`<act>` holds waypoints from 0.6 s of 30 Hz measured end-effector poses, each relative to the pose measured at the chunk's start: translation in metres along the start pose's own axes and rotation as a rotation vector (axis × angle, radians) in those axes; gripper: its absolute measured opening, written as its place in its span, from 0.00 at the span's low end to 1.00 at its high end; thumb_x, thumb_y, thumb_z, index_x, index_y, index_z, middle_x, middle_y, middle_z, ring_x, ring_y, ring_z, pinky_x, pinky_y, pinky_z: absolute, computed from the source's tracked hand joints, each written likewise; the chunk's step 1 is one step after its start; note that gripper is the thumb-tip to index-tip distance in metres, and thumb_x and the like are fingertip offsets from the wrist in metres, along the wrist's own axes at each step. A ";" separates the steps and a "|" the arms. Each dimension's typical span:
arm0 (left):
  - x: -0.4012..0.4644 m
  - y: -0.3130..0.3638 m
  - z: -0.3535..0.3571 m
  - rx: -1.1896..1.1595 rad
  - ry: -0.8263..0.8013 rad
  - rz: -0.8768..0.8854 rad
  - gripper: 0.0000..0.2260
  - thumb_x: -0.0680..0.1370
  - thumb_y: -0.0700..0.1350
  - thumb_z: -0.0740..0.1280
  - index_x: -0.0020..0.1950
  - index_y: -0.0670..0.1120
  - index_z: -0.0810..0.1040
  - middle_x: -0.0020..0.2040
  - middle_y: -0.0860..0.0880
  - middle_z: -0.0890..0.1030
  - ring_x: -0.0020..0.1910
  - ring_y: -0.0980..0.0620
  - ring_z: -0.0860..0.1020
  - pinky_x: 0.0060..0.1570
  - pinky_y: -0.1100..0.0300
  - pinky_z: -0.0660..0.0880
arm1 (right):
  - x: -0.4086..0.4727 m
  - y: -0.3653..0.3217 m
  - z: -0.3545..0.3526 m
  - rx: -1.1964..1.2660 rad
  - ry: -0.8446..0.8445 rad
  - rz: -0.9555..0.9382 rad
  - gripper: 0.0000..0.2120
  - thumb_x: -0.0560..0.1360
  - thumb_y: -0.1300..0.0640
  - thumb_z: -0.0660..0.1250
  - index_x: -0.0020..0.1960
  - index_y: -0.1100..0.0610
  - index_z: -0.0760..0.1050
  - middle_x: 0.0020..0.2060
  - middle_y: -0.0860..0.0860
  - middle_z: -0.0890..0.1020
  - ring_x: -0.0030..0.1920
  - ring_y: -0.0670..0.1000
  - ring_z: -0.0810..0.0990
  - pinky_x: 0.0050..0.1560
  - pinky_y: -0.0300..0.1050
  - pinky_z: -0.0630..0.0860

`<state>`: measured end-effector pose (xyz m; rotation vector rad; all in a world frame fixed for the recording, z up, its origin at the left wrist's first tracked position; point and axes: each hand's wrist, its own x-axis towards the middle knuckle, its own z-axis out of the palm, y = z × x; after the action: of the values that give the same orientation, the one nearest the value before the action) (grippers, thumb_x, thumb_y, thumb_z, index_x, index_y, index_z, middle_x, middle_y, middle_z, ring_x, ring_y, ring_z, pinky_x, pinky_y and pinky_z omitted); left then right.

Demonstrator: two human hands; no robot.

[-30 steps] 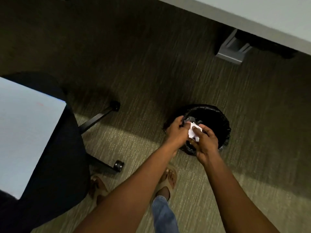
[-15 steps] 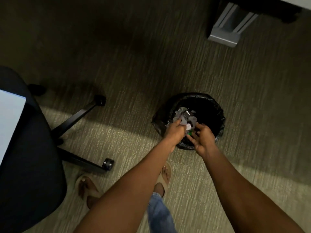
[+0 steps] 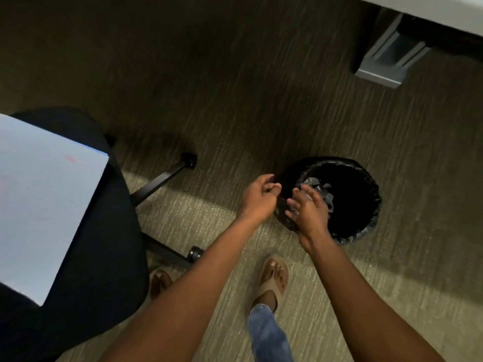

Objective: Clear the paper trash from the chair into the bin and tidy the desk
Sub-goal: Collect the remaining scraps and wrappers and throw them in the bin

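A round bin (image 3: 366, 226) with a black liner stands on the carpet. Crumpled paper (image 3: 322, 188) lies inside it near the left rim. My right hand (image 3: 308, 210) hovers over the bin's left edge with fingers spread and nothing in it. My left hand (image 3: 258, 195) is just left of the bin, fingers loosely curled, holding nothing. A black office chair (image 3: 104, 252) sits at the left with a large white sheet (image 3: 41, 199) lying flat on its seat.
The chair's wheeled legs (image 3: 162, 178) reach toward the bin. My sandalled feet (image 3: 273, 278) stand between chair and bin. A grey desk foot (image 3: 389, 58) and the desk edge (image 3: 444, 11) are at the upper right.
Both hands held crumpled paper over the bin; the paper now lies in the bin and both hands have drawn back empty. The view shifted, bringing the chair and its sheet back in.
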<state>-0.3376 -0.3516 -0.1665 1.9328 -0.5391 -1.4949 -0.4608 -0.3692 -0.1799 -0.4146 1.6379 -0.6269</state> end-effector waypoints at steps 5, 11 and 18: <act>-0.022 0.016 -0.096 0.005 0.161 0.094 0.15 0.82 0.45 0.68 0.69 0.49 0.77 0.48 0.61 0.81 0.43 0.70 0.78 0.43 0.76 0.71 | -0.052 0.011 0.072 -0.025 -0.087 -0.114 0.15 0.80 0.57 0.71 0.65 0.48 0.75 0.55 0.51 0.84 0.51 0.48 0.83 0.45 0.46 0.79; -0.055 0.022 -0.186 -0.012 0.243 0.123 0.16 0.82 0.48 0.68 0.70 0.53 0.77 0.53 0.59 0.81 0.50 0.68 0.79 0.49 0.69 0.72 | -0.115 0.027 0.149 -0.120 -0.162 -0.233 0.23 0.78 0.54 0.74 0.71 0.47 0.73 0.60 0.51 0.81 0.55 0.44 0.81 0.53 0.43 0.77; -0.087 0.008 -0.274 0.053 0.367 0.162 0.18 0.82 0.49 0.69 0.71 0.55 0.76 0.57 0.60 0.81 0.49 0.72 0.78 0.47 0.73 0.71 | -0.175 0.046 0.222 -0.303 -0.279 -0.351 0.29 0.78 0.52 0.73 0.77 0.45 0.68 0.59 0.44 0.79 0.55 0.41 0.81 0.62 0.50 0.80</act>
<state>-0.0975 -0.2381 -0.0561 2.0862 -0.5557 -1.0030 -0.2106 -0.2655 -0.0888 -0.9827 1.4027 -0.5493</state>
